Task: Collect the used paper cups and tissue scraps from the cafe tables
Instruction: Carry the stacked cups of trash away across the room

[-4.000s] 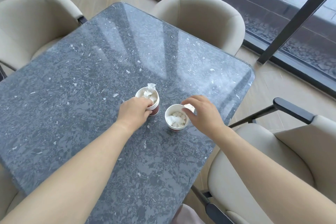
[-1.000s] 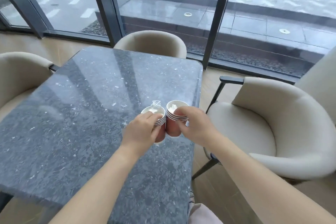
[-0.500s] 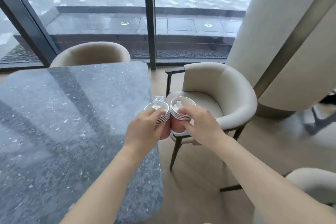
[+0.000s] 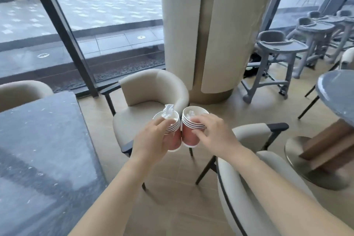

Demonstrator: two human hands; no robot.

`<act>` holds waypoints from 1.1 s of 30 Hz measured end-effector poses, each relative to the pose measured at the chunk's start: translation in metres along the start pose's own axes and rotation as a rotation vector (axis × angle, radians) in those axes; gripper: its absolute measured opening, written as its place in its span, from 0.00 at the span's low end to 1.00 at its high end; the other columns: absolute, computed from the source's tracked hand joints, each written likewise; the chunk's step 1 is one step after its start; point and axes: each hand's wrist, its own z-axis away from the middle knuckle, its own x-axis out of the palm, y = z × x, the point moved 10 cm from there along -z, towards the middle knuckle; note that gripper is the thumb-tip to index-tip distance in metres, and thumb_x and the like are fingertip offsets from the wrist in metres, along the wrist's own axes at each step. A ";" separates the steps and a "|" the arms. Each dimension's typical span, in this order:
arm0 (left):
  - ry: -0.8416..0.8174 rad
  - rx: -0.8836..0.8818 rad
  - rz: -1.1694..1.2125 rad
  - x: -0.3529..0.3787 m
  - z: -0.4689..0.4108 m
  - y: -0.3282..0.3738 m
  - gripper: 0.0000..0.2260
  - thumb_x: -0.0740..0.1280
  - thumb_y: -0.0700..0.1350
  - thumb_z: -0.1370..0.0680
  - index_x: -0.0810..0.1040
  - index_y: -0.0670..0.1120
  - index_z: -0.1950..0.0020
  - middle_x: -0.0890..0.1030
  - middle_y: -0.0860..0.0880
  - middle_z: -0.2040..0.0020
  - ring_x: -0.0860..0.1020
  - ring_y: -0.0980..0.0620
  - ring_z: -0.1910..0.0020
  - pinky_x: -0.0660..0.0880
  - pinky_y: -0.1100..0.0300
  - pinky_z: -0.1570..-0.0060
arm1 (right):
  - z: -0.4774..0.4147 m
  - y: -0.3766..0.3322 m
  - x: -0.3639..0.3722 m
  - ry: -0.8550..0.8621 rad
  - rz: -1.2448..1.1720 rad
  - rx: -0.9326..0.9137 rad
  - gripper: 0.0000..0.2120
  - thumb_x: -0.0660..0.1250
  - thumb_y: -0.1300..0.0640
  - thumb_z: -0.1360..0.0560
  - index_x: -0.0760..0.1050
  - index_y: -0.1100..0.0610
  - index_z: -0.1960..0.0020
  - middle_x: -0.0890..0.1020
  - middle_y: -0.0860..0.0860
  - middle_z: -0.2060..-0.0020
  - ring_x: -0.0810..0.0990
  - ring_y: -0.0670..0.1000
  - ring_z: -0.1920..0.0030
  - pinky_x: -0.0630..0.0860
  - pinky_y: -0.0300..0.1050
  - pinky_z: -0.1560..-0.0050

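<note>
From the head camera I see my left hand [image 4: 153, 140] wrapped around a red paper cup [image 4: 173, 132] with a tissue scrap [image 4: 168, 111] sticking out of its top, and my right hand [image 4: 214, 136] gripping a second cup [image 4: 190, 132] by its rim, tissue [image 4: 191, 114] inside. Both cups are upright, side by side and touching, held in the air over the floor in front of a beige chair [image 4: 149, 94], with the dark stone table [image 4: 42, 140] off to my left.

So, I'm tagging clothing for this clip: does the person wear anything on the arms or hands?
No. Both forearms are bare to the frame's edge, with no sleeves showing. The left hand and right hand carry no gloves, rings, watch or bracelet in this view.
</note>
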 end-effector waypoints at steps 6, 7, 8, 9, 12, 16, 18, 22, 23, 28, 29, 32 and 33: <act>-0.105 0.189 0.075 0.072 0.016 0.136 0.15 0.71 0.43 0.31 0.77 0.55 0.46 0.79 0.58 0.45 0.79 0.49 0.55 0.75 0.56 0.61 | 0.107 0.073 -0.102 0.113 0.089 0.175 0.13 0.69 0.63 0.31 0.78 0.53 0.47 0.81 0.48 0.51 0.76 0.52 0.46 0.73 0.46 0.46; -0.124 0.222 0.082 0.084 0.021 0.158 0.15 0.70 0.44 0.31 0.77 0.56 0.46 0.79 0.58 0.45 0.78 0.48 0.55 0.74 0.56 0.62 | 0.127 0.085 -0.118 0.127 0.115 0.217 0.13 0.69 0.62 0.31 0.78 0.53 0.47 0.81 0.48 0.51 0.76 0.52 0.46 0.72 0.45 0.46; -0.142 0.262 0.096 0.095 0.027 0.182 0.15 0.70 0.44 0.30 0.77 0.56 0.46 0.79 0.58 0.46 0.78 0.48 0.57 0.72 0.58 0.64 | 0.148 0.096 -0.134 0.139 0.140 0.254 0.13 0.69 0.62 0.31 0.78 0.54 0.47 0.81 0.48 0.51 0.76 0.52 0.46 0.70 0.41 0.46; -0.161 0.307 0.117 0.106 0.033 0.205 0.15 0.70 0.43 0.31 0.78 0.56 0.46 0.79 0.57 0.47 0.78 0.48 0.58 0.70 0.60 0.65 | 0.169 0.106 -0.148 0.151 0.164 0.287 0.13 0.69 0.62 0.31 0.78 0.54 0.46 0.81 0.49 0.52 0.76 0.51 0.47 0.68 0.37 0.47; -0.191 0.453 0.150 0.132 0.053 0.274 0.16 0.73 0.41 0.33 0.80 0.54 0.49 0.81 0.56 0.51 0.79 0.49 0.59 0.67 0.64 0.65 | 0.228 0.127 -0.190 0.198 0.217 0.391 0.14 0.70 0.63 0.31 0.79 0.56 0.47 0.81 0.52 0.52 0.76 0.52 0.48 0.62 0.31 0.49; -0.247 0.557 0.186 0.160 0.073 0.342 0.16 0.71 0.42 0.33 0.80 0.55 0.48 0.81 0.55 0.50 0.80 0.48 0.56 0.73 0.60 0.65 | 0.295 0.139 -0.238 0.321 0.261 0.515 0.14 0.72 0.65 0.34 0.80 0.58 0.48 0.82 0.53 0.52 0.77 0.54 0.49 0.61 0.29 0.49; -0.313 0.633 0.231 0.170 0.082 0.370 0.16 0.69 0.41 0.32 0.79 0.54 0.46 0.81 0.54 0.47 0.79 0.46 0.53 0.75 0.58 0.62 | 0.323 0.139 -0.256 0.388 0.283 0.577 0.14 0.73 0.65 0.34 0.80 0.58 0.49 0.82 0.53 0.52 0.77 0.55 0.49 0.60 0.27 0.49; -0.382 0.775 0.314 0.179 0.095 0.412 0.13 0.68 0.44 0.29 0.79 0.53 0.45 0.80 0.53 0.47 0.78 0.46 0.53 0.74 0.57 0.61 | 0.362 0.138 -0.278 0.482 0.336 0.672 0.14 0.73 0.64 0.34 0.80 0.57 0.48 0.82 0.51 0.53 0.77 0.53 0.50 0.60 0.27 0.49; -0.403 0.799 0.330 0.180 0.097 0.419 0.13 0.67 0.44 0.29 0.79 0.53 0.45 0.80 0.53 0.47 0.78 0.46 0.52 0.74 0.57 0.61 | 0.370 0.136 -0.281 0.507 0.347 0.698 0.14 0.72 0.64 0.33 0.80 0.56 0.48 0.82 0.50 0.53 0.77 0.52 0.50 0.61 0.28 0.49; -0.483 0.953 0.389 0.178 0.106 0.448 0.12 0.68 0.44 0.28 0.80 0.53 0.46 0.81 0.53 0.49 0.78 0.46 0.55 0.76 0.54 0.63 | 0.402 0.121 -0.284 0.628 0.374 0.841 0.13 0.71 0.63 0.32 0.80 0.54 0.48 0.81 0.47 0.53 0.76 0.50 0.50 0.64 0.31 0.50; -0.496 0.978 0.405 0.177 0.107 0.451 0.11 0.68 0.44 0.28 0.80 0.53 0.47 0.81 0.53 0.50 0.78 0.46 0.56 0.76 0.54 0.64 | 0.406 0.118 -0.283 0.646 0.379 0.867 0.12 0.71 0.63 0.31 0.80 0.53 0.49 0.81 0.46 0.53 0.76 0.49 0.50 0.64 0.31 0.50; -0.542 1.035 0.454 0.178 0.111 0.456 0.11 0.69 0.44 0.28 0.79 0.53 0.47 0.81 0.54 0.50 0.78 0.47 0.56 0.74 0.56 0.64 | 0.419 0.106 -0.278 0.710 0.398 0.941 0.12 0.71 0.62 0.31 0.80 0.53 0.49 0.81 0.45 0.54 0.74 0.46 0.51 0.63 0.31 0.51; -0.562 1.050 0.471 0.180 0.113 0.457 0.11 0.69 0.43 0.28 0.79 0.52 0.46 0.81 0.53 0.49 0.77 0.47 0.56 0.74 0.57 0.64 | 0.424 0.102 -0.276 0.732 0.405 0.965 0.12 0.71 0.62 0.31 0.80 0.53 0.50 0.80 0.45 0.54 0.74 0.45 0.51 0.64 0.31 0.51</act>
